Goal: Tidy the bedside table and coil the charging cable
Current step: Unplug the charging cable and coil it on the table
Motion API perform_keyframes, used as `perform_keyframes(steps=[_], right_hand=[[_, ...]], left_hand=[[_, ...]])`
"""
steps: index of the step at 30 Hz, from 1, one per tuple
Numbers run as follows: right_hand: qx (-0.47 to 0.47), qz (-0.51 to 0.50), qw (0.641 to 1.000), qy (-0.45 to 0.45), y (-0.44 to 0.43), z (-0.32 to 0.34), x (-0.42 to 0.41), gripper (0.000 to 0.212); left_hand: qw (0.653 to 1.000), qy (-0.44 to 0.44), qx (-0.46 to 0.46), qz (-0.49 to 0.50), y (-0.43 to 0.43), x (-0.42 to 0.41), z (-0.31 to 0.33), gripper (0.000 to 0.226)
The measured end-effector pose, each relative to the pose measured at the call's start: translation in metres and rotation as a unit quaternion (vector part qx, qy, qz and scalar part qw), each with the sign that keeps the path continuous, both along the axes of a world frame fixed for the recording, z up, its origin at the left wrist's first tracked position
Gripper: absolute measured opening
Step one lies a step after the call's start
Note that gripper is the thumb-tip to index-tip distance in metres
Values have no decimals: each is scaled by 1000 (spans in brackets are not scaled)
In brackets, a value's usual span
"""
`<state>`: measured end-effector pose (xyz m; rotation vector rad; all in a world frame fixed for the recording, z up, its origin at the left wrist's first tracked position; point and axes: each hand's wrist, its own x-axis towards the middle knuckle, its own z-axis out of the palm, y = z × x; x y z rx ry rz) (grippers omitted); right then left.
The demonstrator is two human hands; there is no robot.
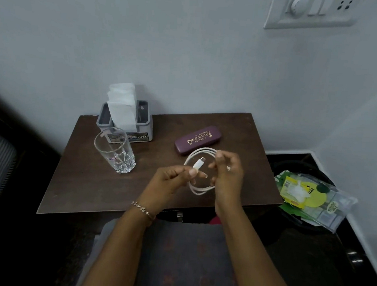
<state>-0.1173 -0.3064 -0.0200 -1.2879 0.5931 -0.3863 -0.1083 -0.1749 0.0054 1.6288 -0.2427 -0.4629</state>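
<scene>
1. Dark wooden bedside table [85, 186] stands against a pale wall; head view looks down on it.
2. White charging cable [198, 190] is gathered in a few loops, held above the front middle of the table between both hands.
3. Left hand [168, 182] pinches the cable just behind its white plug [198, 164], thumb and fingers closed tight on it; plug tip points up and away.
4. Right hand [229, 175] grips the right side of the loops, fingers curled loosely around the strands, thumb and forefinger partly parted.
5. Thin bracelet [142, 209] on the left wrist.
6. Maroon glasses case [198, 139] with gold lettering lies flat behind the cable, near the table's back right.
7. Clear drinking glass [114, 152] stands upright on the left side.
8. Grey tissue holder [126, 124] with white tissue sticking up sits just behind the glass, at the back left corner.
9. Black bin [293, 169] on the floor right of the table, with green and yellow plastic wrappers [309, 199] on top.
10. Switch plate [310, 10] on the wall, top right.
</scene>
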Motion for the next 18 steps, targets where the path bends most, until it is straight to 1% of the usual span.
perform_keyframes(steps=[1,3,5,6,8,10,11,13,14,15,16,17,18], right_hand=[[-25,30,999,-20,4,4,-1,7],[-15,75,995,-58,9,11,-3,8],[20,99,992,-80,11,16,-4,9],[38,104,990,-86,11,17,-4,9],[77,118,986,-94,11,18,-4,10],[119,134,978,-106,13,19,-3,12],[143,140,973,-111,14,20,-3,13],[183,149,965,-117,16,23,-3,14],[195,150,962,-119,16,23,-3,15],[199,150,961,-119,15,23,-3,15],[195,149,962,-118,15,22,-3,15],[186,148,964,-116,14,21,-4,14],[176,146,967,-112,12,20,-4,14]], left_hand=[[999,-25,31,19,-1,3,-5,16],[985,-89,113,96,-1,10,-17,18],[950,-147,194,198,-1,15,-20,18],[932,-172,217,234,0,15,-17,17],[912,-216,218,272,1,14,-13,18],[903,-239,210,290,0,13,-11,27],[901,-237,205,298,-1,13,-10,34],[909,-205,180,314,-3,12,-8,48],[919,-175,164,314,-4,12,-7,51],[934,-126,141,303,-4,11,-7,47],[955,-51,104,274,-4,10,-7,38],[970,48,60,232,-4,9,-6,28],[973,139,25,185,-4,7,-4,22]])
